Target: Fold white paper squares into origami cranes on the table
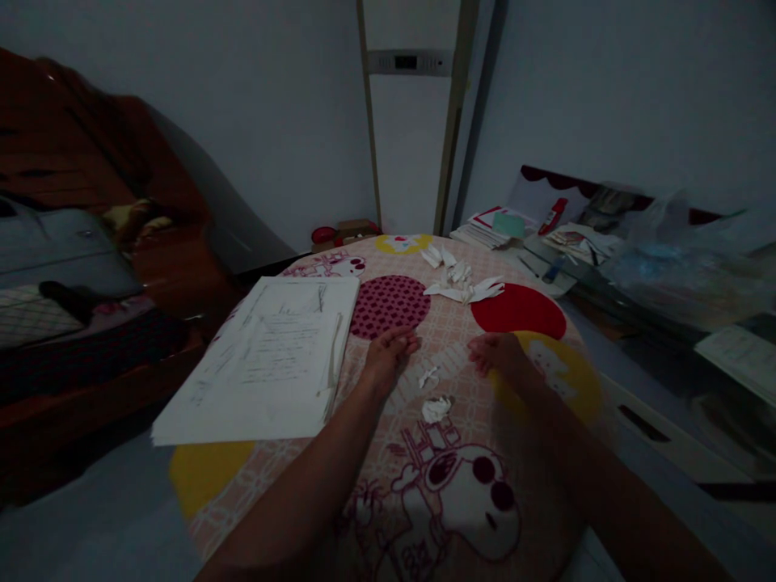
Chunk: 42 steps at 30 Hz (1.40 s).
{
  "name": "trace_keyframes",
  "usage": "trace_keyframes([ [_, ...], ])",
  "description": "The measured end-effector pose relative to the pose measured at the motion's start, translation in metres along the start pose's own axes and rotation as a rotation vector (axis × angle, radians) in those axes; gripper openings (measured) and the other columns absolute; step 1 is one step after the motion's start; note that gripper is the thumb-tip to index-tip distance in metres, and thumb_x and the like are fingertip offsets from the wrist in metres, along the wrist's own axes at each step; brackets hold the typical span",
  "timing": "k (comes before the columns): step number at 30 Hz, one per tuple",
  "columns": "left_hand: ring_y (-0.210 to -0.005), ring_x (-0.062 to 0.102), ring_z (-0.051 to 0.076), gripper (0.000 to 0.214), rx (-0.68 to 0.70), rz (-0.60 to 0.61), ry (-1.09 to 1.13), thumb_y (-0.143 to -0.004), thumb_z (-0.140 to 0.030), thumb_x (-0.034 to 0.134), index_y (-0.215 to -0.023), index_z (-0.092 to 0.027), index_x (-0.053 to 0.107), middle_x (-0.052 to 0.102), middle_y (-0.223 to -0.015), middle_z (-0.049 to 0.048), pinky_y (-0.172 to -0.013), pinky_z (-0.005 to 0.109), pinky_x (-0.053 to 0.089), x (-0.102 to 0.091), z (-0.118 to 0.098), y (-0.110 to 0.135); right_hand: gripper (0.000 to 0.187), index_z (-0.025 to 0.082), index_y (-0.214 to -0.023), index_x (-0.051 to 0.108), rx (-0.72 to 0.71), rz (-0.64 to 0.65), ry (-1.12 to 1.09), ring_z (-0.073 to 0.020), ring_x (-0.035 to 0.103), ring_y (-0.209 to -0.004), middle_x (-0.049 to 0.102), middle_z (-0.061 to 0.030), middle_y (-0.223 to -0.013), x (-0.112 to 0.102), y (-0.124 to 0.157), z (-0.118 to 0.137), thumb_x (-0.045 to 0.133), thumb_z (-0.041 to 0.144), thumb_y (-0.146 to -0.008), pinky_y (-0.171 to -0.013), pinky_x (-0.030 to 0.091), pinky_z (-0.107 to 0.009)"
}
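Both my forearms lie on a round table (291, 473) covered by a pink cartoon-print cloth. My left hand (388, 352) rests palm down with its fingers curled loosely at the edge of a maroon dotted circle, holding nothing that I can see. My right hand (497, 354) rests beside a red circle with its fingers curled under; what is in them, if anything, is hidden. Between the hands lie a small folded paper piece (428, 376) and a crumpled paper scrap (436, 409). A stack of printed paper sheets (270, 356) lies just left of my left hand.
Several folded white paper pieces (464, 283) lie at the table's far side. To the right a cluttered desk (612, 267) holds books, papers and plastic bags. A tall white appliance (412, 121) stands against the back wall. Dark wooden furniture with bedding (73, 267) fills the left.
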<state>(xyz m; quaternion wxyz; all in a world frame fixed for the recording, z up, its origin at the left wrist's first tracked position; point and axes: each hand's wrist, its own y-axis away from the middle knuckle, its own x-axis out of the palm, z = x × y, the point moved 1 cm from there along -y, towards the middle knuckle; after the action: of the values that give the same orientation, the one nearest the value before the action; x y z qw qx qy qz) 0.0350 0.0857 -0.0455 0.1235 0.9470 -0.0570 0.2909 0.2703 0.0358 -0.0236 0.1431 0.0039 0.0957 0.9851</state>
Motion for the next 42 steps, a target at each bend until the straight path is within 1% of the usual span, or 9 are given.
trace_keyframes([
  [5,-0.079,0.071,0.015,0.015,-0.007,-0.002,0.005,-0.075,-0.007,0.071,-0.09,-0.009,0.071,0.073,-0.083,0.0079,-0.095,0.037,0.055,0.003,-0.002,0.002,0.016,0.016,-0.079,0.074,-0.194,0.219,0.375,-0.0168,0.062,-0.051,0.071,-0.0053,-0.066,0.024,0.044,-0.004,0.074,0.031,-0.073,-0.046,0.048,-0.027],
  [10,-0.076,0.07,0.014,0.016,-0.001,0.005,0.021,-0.073,-0.007,0.072,-0.09,-0.009,0.071,0.073,-0.08,0.0066,-0.09,0.033,0.055,0.004,-0.002,0.004,0.037,0.017,-0.119,0.07,-0.578,0.227,0.76,-0.0283,0.061,-0.116,0.062,-0.0166,-0.133,0.05,0.065,0.007,0.069,0.033,-0.085,-0.096,0.05,-0.043],
  [13,-0.077,0.07,0.014,0.022,0.016,0.028,0.024,-0.07,-0.01,0.076,-0.091,-0.009,0.071,0.074,-0.082,0.0067,-0.091,0.034,0.055,0.002,-0.001,0.005,0.038,0.015,-0.123,0.065,-0.717,0.43,0.999,-0.0266,0.058,-0.113,0.066,-0.0144,-0.121,0.066,0.082,0.006,0.063,0.038,-0.093,-0.1,0.045,-0.043],
  [16,-0.076,0.07,0.015,0.025,0.036,0.032,0.016,-0.067,-0.012,0.08,-0.09,-0.009,0.071,0.074,-0.081,0.0064,-0.09,0.035,0.056,0.0,0.0,0.004,0.046,0.015,-0.114,0.066,-0.851,0.459,1.221,-0.0289,0.056,-0.104,0.065,-0.0132,-0.111,0.074,0.098,-0.004,0.07,0.052,-0.086,-0.091,0.046,-0.043],
  [20,-0.078,0.071,0.016,0.028,0.037,0.044,-0.008,-0.065,-0.015,0.082,-0.091,-0.009,0.071,0.074,-0.081,0.0071,-0.092,0.036,0.055,-0.002,0.001,0.002,0.017,0.017,-0.095,0.065,-0.971,0.434,1.355,-0.0251,0.056,-0.095,0.063,-0.01,-0.096,0.078,0.101,-0.018,0.059,0.033,-0.096,-0.083,0.045,-0.037],
  [25,-0.079,0.071,0.016,0.028,0.029,0.049,-0.02,-0.065,-0.016,0.083,-0.09,-0.01,0.072,0.074,-0.084,0.0081,-0.093,0.037,0.055,-0.003,0.002,0.002,0.015,0.018,-0.096,0.063,-0.918,0.375,1.414,-0.0225,0.06,-0.089,0.066,-0.0083,-0.095,0.088,0.08,-0.023,0.049,0.015,-0.098,-0.073,0.046,-0.033],
  [32,-0.075,0.07,0.016,0.031,0.038,0.067,-0.06,-0.061,-0.019,0.086,-0.086,-0.011,0.071,0.074,-0.083,0.0082,-0.084,0.033,0.057,-0.004,0.004,-0.003,0.028,0.017,-0.086,0.072,-0.707,0.297,1.322,-0.0255,0.069,-0.085,0.075,-0.0133,-0.087,0.103,0.069,-0.022,0.055,0.036,-0.098,-0.074,0.049,-0.034],
  [37,-0.069,0.068,0.015,0.036,0.048,0.111,-0.105,-0.052,-0.019,0.089,-0.081,-0.01,0.07,0.073,-0.075,0.0073,-0.073,0.027,0.054,0.0,0.002,0.002,0.036,0.02,-0.056,0.061,-0.463,0.085,0.752,-0.0247,0.067,-0.073,0.069,-0.0086,-0.065,0.092,0.059,-0.02,0.074,0.046,-0.078,-0.073,0.046,-0.034],
  [42,-0.062,0.065,0.013,0.043,0.078,0.112,-0.14,-0.057,-0.03,0.09,-0.091,-0.012,0.07,0.07,-0.073,0.0048,-0.065,0.026,0.052,0.014,0.014,0.036,0.043,0.02,-0.059,0.056,-0.358,-0.089,0.326,-0.0168,0.055,-0.054,0.058,-0.0023,-0.055,0.083,0.047,-0.009,0.052,0.055,-0.084,-0.05,0.04,-0.027],
])
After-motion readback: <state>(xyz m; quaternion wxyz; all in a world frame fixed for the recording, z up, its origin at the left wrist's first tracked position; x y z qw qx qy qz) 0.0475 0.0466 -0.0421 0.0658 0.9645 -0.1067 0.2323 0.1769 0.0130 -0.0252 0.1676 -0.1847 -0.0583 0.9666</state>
